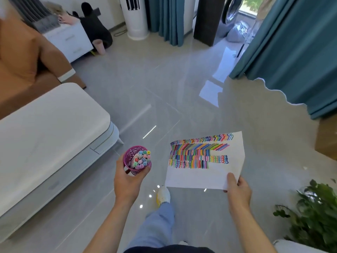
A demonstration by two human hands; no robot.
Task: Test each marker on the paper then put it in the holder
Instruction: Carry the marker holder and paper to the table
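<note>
A person stands on a glossy grey tiled floor (145, 92), both hands raised in front. To the far left of the left hand's fingers are one orange sofa (21, 61) and, below it, one white cushioned seat (45, 134). The left hand (127, 179) grips one purple perforated holder (130, 157), fingers (145, 171) curled round its lower wall and thumb on its near side. Inside the holder, just above those fingers, a tight bundle of markers (142, 159) stands cap-up; they are too closely packed for a sure count, and the marks on the cap ends are too small to read. Below and between the two hands are one white shoe (163, 195) and one blue trouser leg (158, 225). The right hand (237, 189) pinches one white sheet of paper (200, 177) by its near right corner, thumb on top. Several rows of multicoloured strokes fill the sheet's upper half, beyond the thumb. Right of that hand is one leafy green plant (313, 216); far above it hang teal curtains (291, 52).
</note>
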